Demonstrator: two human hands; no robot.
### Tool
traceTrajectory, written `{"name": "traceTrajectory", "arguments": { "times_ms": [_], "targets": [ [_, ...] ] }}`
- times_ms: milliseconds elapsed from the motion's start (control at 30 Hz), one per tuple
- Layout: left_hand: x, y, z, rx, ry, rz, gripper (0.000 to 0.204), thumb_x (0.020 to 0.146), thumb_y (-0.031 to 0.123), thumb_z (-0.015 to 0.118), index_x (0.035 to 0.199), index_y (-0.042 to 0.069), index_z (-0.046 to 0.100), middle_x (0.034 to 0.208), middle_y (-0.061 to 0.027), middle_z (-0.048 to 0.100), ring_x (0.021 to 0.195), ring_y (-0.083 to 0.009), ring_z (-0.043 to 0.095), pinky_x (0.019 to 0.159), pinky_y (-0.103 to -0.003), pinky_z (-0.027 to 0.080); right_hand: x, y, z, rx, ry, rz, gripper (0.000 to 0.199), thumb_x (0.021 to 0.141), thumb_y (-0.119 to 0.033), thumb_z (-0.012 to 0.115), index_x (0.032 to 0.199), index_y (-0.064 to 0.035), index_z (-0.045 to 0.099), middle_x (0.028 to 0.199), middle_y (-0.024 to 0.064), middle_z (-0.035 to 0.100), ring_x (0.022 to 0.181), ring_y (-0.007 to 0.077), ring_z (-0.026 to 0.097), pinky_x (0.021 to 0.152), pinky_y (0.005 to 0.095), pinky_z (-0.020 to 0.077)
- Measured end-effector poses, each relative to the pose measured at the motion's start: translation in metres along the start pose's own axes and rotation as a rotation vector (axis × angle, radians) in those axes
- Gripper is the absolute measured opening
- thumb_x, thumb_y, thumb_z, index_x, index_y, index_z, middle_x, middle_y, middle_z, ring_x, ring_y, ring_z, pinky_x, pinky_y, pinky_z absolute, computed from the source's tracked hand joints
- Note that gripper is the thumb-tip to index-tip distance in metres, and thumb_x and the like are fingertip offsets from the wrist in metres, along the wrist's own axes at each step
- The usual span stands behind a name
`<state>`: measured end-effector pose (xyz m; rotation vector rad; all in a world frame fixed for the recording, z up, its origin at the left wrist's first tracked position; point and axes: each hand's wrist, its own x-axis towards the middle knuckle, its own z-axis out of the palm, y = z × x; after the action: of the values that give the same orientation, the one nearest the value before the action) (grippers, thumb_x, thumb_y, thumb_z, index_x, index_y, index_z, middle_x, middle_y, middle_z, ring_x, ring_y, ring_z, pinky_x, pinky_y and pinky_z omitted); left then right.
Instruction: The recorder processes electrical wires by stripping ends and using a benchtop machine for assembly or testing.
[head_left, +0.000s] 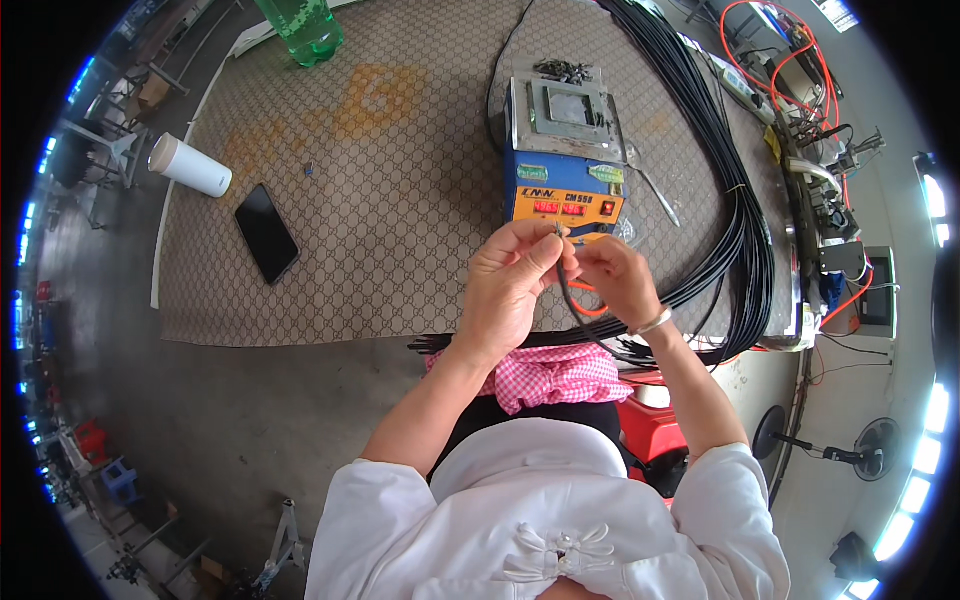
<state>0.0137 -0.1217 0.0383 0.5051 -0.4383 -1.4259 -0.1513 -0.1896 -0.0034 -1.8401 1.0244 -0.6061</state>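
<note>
In front of the box, my left hand (pixel 508 285) pinches the end of a black cable (pixel 564 285) between thumb and fingers. Short thin wire ends stick up from its tip. My right hand (pixel 622 285), with a bracelet at the wrist, is closed close beside that tip; its fingers seem to pinch the thin wires, though the exact contact is too small to see. From my hands the cable curves down toward the bundle. Just beyond stands a blue and orange solder pot (pixel 570 182) with red lit digits and a metal top (pixel 570 108).
A big coil of black cables (pixel 745 230) runs along the table's right side. A metal spoon (pixel 655 190) lies beside the pot. On the patterned tablecloth (pixel 380 220) are a phone (pixel 267 234), a white tumbler (pixel 190 165) and a green bottle (pixel 305 30).
</note>
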Motion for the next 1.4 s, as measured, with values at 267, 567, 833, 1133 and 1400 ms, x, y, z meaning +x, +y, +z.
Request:
{"name": "traceTrajectory", "arguments": {
  "times_ms": [267,567,833,1133,1400],
  "targets": [
    [-0.007,-0.002,-0.014,0.036,0.052,-0.052,0.01,0.082,0.005,0.057,0.09,-0.001,0.06,0.076,-0.0048,0.057,0.064,-0.0084,0.048,0.057,-0.021,0.037,-0.009,0.036,0.01,-0.742,0.043,-0.32,0.023,0.066,0.002,0.052,0.089,-0.0034,0.056,0.089,0.0121,0.051,0.088,0.031,0.047,0.078,0.0363,0.0414],
    [-0.011,-0.001,-0.019,0.136,0.082,-0.11,0.011,0.08,0.002,0.054,0.088,-0.002,0.06,0.073,-0.0064,0.056,0.062,-0.0096,0.048,0.054,-0.021,0.036,-0.02,0.032,0.013,-0.63,-0.062,-0.201,0.035,0.064,0.002,0.056,0.1,-0.0011,0.053,0.094,0.0131,0.051,0.093,0.0335,0.047,0.083,0.0389,0.04],
    [-0.012,0.003,-0.024,0.152,0.091,-0.247,0.01,0.077,0.002,0.055,0.084,-0.003,0.06,0.074,-0.0083,0.058,0.058,-0.0096,0.046,0.053,-0.021,0.035,-0.021,-0.01,-0.014,0.616,-0.267,0.37,0.04,0.082,-0.02,0.06,0.116,-0.0003,0.049,0.069,-0.003,0.048,0.059,0.0049,0.046,0.052,0.0187,0.0379],
    [-0.012,0.004,-0.019,0.226,0.101,-0.34,0.009,0.075,0.005,0.059,0.08,-0.002,0.061,0.062,-0.0018,0.052,0.053,-0.0064,0.043,0.047,-0.018,0.031,-0.01,-0.039,-0.034,0.497,-0.513,0.25,0.043,0.081,-0.033,0.061,0.106,0.0008,0.058,0.063,-0.0043,0.044,0.058,0.0049,0.039,0.053,0.0194,0.0326],
    [-0.009,0.009,-0.021,0.283,0.069,-0.423,0.01,0.075,0.009,0.058,0.078,-0.001,0.059,0.059,-0.0023,0.049,0.053,-0.0087,0.042,0.048,-0.02,0.032,-0.003,-0.046,-0.033,0.289,-0.549,0.097,0.034,0.076,-0.029,0.066,0.101,-0.0043,0.063,0.074,0.0001,0.057,0.064,0.0068,0.046,0.056,0.0217,0.038]
  ]
}}
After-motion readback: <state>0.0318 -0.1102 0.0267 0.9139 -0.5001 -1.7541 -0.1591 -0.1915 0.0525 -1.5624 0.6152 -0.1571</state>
